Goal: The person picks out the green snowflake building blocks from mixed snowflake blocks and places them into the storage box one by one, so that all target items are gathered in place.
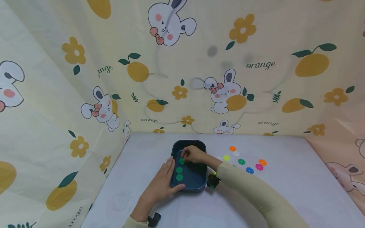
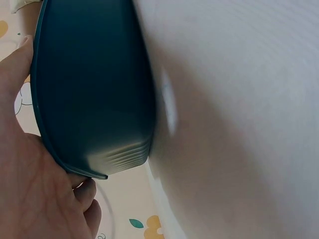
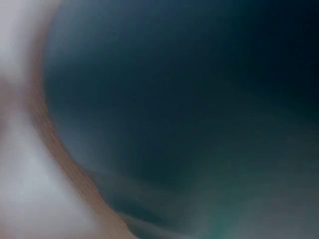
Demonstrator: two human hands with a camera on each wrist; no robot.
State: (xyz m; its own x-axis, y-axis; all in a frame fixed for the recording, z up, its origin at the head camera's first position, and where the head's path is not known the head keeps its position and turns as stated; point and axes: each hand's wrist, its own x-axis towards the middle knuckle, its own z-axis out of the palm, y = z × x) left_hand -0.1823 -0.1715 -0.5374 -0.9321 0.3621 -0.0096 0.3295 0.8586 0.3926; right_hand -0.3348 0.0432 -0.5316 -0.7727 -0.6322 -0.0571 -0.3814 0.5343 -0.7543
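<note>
Cream cloth printed w/ bunnies, oranges & flowers (image 1: pixel 242 63) walls off the back and sides, and a pale grey tabletop (image 1: pixel 285 196) is our work surface. Near the table's back-left sits a dark teal rectangular plastic tray w/ rounded corners (image 1: pixel 196 179). Inside it, along the left side, we see three green flower-shaped plastic discs: one (image 1: pixel 181 161) right at our right hand's fingertips, a second (image 1: pixel 179 169) just below it, a third (image 1: pixel 179 177) below that, the lower two touching or nearly so. Our right hand (image 1: pixel 194 154) reaches into the tray from the right, fingers curled down at the top green disc; whether it pinches the disc or only touches it, we cannot tell, and the right wrist view is only a teal blur. Our left hand (image 1: pixel 163 180) lies flat vs. the tray's left wall, fingers straight, thumb hooked at the near-left corner; the left wrist view shows the tray's outer wall (image 2: pixel 94 89) against our palm (image 2: pixel 30 194). Right of the tray, loose on the table, lie more flower discs: orange (image 1: pixel 232 148), white (image 1: pixel 236 154), yellow (image 1: pixel 226 157), green (image 1: pixel 241 161), orange (image 1: pixel 262 162), pink (image 1: pixel 259 167) & blue (image 1: pixel 249 170). Beige sleeve (image 1: pixel 256 193) covers the right arm; a black wrist-mounted device (image 1: pixel 212 181) sits by the tray's near-right corner.
</note>
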